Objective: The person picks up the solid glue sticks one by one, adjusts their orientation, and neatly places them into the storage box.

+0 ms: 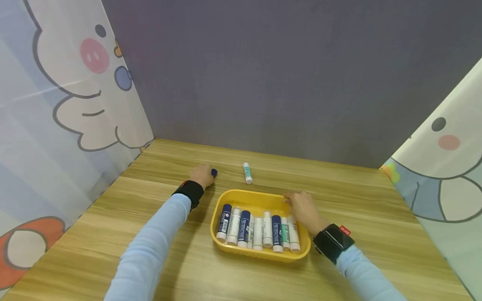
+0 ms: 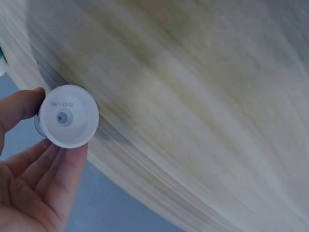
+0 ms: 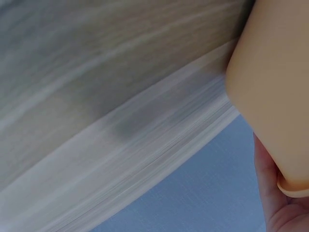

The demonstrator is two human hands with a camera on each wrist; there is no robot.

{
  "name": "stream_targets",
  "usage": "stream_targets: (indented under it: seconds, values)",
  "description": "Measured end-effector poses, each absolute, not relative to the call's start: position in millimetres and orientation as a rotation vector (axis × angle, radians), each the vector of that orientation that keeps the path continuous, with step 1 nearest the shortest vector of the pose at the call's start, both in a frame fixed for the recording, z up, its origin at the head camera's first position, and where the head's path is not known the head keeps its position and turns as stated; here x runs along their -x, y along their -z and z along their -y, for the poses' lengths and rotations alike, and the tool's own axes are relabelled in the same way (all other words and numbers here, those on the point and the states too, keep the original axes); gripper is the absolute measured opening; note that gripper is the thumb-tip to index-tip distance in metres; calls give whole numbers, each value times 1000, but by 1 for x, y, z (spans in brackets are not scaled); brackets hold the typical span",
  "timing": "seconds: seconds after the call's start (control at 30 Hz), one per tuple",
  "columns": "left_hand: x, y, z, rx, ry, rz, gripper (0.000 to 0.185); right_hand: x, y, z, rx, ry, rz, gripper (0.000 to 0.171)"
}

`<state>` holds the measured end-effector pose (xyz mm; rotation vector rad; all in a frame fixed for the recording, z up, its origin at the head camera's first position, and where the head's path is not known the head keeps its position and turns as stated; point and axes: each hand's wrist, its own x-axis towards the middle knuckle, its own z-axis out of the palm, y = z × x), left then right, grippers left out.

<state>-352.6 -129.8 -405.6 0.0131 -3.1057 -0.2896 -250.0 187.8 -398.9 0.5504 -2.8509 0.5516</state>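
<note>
Fingers (image 2: 29, 159) of left hand (image 1: 202, 175) pinching glue stick (image 2: 68, 116), lying at 11 o'clock from tray (image 1: 241, 197). Right hand (image 1: 304, 210) gripping tray rim at 2 o'clock. Second glue stick (image 1: 247, 173) lying at 12 o'clock on table (image 1: 376, 217).

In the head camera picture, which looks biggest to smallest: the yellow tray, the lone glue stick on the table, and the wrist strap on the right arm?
1. Yellow tray
2. Right wrist strap; nearer the camera, so unsure
3. Lone glue stick

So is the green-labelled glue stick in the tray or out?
Out: the green-labelled glue stick lies flat on the table, beyond the yellow tray.
</note>
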Motion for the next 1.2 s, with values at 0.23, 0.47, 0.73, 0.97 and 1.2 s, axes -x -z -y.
stream_targets:
  seconds: [0.23,0.47,0.73,0.97,1.2]
  values:
    - [354,408,132,2,247,3097,27,251,399,-187,-563,-532,2843,14]
    - [353,408,136,28,281,3102,29,250,400,-189,-568,-521,2829,15]
    - [351,407,136,65,310,3095,26,251,400,-190,-571,-508,2812,15]
    - [343,400,138,79,360,3115,28,250,402,-189,-577,-541,2795,12]
    - [340,396,134,76,377,3154,31,250,400,-188,-578,-527,2790,13]
